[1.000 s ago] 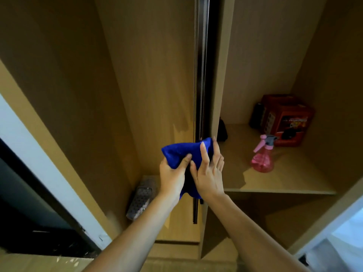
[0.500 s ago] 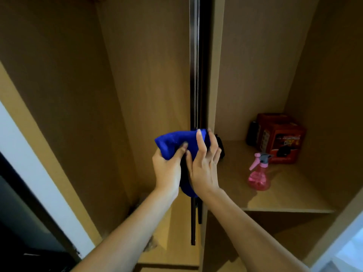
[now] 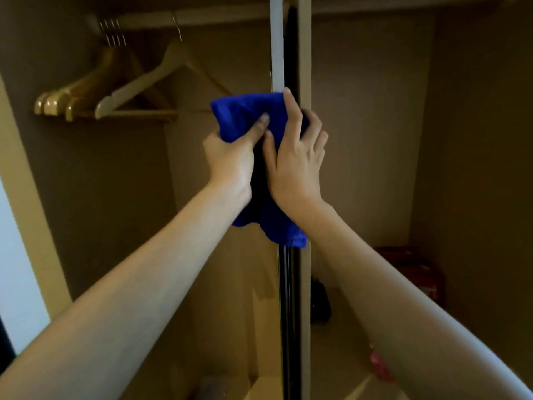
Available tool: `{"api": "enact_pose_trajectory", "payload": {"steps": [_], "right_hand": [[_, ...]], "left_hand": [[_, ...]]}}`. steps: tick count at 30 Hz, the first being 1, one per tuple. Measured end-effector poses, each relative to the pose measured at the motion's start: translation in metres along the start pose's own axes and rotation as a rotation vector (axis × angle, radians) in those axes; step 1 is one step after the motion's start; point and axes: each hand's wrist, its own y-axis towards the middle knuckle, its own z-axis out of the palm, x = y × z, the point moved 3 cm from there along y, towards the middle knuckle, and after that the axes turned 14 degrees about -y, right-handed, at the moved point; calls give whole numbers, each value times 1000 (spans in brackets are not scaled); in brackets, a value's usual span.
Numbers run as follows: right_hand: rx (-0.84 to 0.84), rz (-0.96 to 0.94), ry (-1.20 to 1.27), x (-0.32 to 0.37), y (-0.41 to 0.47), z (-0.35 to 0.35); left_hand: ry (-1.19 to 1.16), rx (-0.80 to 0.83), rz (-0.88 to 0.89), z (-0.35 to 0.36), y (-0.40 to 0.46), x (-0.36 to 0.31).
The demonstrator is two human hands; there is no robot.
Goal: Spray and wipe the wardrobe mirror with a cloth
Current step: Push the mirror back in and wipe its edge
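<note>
A blue cloth is wrapped over the thin vertical edge of the mirror door, which I see edge-on in the middle of the wardrobe. My left hand grips the cloth from the left, thumb pressed on its front. On the right side, my right hand lies flat on the cloth with fingers stretched upward. The cloth's lower end hangs below both wrists. The pink spray bottle stands on the right shelf at the bottom, mostly hidden behind my right forearm.
Several wooden hangers hang on a rail at upper left. A red box and a dark object sit on the right shelf. A wooden divider panel runs just right of the mirror edge.
Both hands have slid the cloth upward along the mirror door's edge. My view has tilted up, bringing the hangers in and pushing the shelf items low.
</note>
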Motion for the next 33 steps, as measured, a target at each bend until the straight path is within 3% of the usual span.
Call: {"api": "enact_pose_trajectory", "payload": {"steps": [7, 12, 24, 33], "right_hand": [[-21, -28, -3, 18, 84, -21], [-20, -16, 36, 18, 90, -27], [127, 123, 52, -23, -45, -21], [291, 278, 359, -53, -129, -50]], "left_hand": [[13, 7, 7, 52, 35, -58], [30, 20, -35, 59, 37, -62], [126, 9, -282, -5, -28, 16], [177, 148, -188, -40, -100, 52]]}}
